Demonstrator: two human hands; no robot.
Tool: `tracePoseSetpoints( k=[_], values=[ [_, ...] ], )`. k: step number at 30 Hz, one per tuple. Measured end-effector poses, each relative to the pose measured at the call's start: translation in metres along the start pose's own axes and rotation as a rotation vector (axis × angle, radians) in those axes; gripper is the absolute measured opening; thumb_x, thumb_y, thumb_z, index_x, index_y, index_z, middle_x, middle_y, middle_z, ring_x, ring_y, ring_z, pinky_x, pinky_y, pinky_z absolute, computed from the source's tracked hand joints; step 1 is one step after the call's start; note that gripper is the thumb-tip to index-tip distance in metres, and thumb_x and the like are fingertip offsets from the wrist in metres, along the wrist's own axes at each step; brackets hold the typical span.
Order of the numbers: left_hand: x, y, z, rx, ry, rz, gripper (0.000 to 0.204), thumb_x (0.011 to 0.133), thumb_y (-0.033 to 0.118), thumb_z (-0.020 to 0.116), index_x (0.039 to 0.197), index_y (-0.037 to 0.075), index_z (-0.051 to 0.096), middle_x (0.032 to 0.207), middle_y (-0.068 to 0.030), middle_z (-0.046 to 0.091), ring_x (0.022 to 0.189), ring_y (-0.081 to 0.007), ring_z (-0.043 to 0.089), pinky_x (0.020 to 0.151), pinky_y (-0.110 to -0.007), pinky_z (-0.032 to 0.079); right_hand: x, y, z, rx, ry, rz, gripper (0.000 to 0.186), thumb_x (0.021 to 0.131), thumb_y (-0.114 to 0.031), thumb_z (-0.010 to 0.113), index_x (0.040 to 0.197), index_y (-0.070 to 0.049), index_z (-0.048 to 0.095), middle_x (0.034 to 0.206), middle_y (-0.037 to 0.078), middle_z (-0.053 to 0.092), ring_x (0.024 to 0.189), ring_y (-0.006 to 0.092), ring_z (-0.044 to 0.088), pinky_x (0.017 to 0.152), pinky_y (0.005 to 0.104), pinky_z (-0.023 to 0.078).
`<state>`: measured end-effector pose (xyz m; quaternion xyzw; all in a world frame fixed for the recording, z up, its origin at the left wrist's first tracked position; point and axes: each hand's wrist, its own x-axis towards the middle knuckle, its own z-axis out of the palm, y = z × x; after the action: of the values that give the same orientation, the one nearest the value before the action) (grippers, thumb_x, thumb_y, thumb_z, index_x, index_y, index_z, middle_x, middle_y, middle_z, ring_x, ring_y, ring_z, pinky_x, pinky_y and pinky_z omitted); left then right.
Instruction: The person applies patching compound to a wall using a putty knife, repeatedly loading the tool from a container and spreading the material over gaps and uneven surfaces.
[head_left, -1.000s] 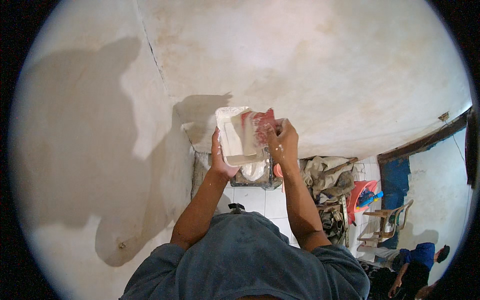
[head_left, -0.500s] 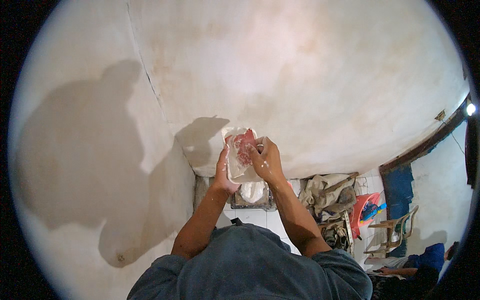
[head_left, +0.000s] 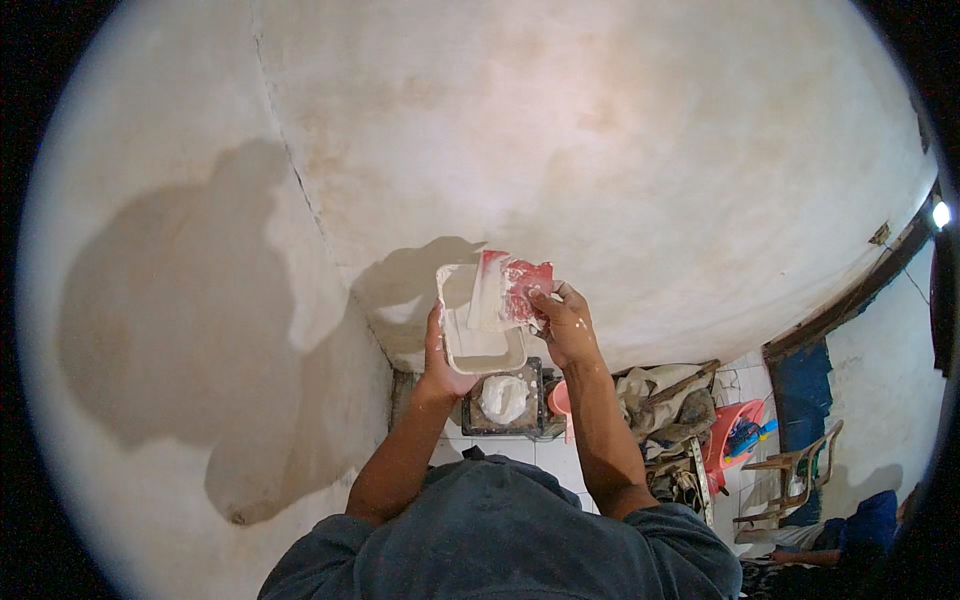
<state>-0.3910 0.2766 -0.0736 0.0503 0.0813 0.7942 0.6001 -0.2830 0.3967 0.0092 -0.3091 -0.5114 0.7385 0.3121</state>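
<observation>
My left hand (head_left: 442,362) is closed around the side of a shallow white rectangular tray (head_left: 457,288), held up in front of the wall. Pale paste coats the tray's inside. In my right hand (head_left: 570,325), pinched between thumb and fingers, is a flat red putty scraper (head_left: 522,287). White paste covers the scraper's left part and smears the rest. It is tilted over the tray's upper right side and hides part of the tray; whether the two touch, I cannot tell. Spots of paste stick to my right hand.
Below the tray, a white lump (head_left: 504,399) sits on a dark square stand (head_left: 472,418) beside a pink cup (head_left: 560,398). Rumpled cloth (head_left: 650,405), a red basin (head_left: 718,445) and a chair (head_left: 800,470) stand right. A person (head_left: 868,530) is at lower right. Stained walls (head_left: 640,180) meet in a corner at left.
The scraper has moved from inside the tray to its upper right side, turning with my right hand as it shifted right. The tray is slightly lower and left, more of its inside showing.
</observation>
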Motion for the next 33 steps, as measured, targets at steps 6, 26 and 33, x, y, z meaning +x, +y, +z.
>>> tracePoseSetpoints(
  k=[6,26,33],
  values=[
    [0.007,0.016,0.038,0.074,0.011,0.032,0.074,0.086,0.067,0.036,0.138,0.015,0.044,0.134,-0.0095,0.052,0.119,-0.031,0.052,0.098,-0.054,0.041,-0.006,-0.014,-0.012,-0.245,-0.033,-0.148,0.042,0.086,-0.01,0.065,0.123,-0.004,0.046,0.08,0.003,0.063,0.063,0.0066,0.052,0.05,0.0244,0.037],
    [-0.013,0.0,0.111,0.156,-0.104,0.095,0.085,0.079,0.075,0.039,0.14,0.016,0.041,0.138,-0.0116,0.047,0.123,-0.0332,0.049,0.096,-0.06,0.041,-0.061,-0.078,-0.016,-0.86,-0.435,-0.923,0.047,0.08,-0.011,0.064,0.126,-0.006,0.055,0.112,0.018,0.063,0.086,0.0323,0.064,0.076,0.0356,0.052],
    [-0.037,-0.008,0.128,0.183,-0.117,0.136,0.084,0.078,0.076,0.042,0.138,0.017,0.043,0.134,-0.0099,0.051,0.12,-0.0313,0.052,0.091,-0.058,0.046,-0.072,-0.087,-0.004,-1.059,-0.201,-1.228,0.039,0.076,0.0,0.065,0.115,-0.005,0.061,0.098,0.017,0.066,0.072,0.0282,0.064,0.065,0.0338,0.053]
  ],
)
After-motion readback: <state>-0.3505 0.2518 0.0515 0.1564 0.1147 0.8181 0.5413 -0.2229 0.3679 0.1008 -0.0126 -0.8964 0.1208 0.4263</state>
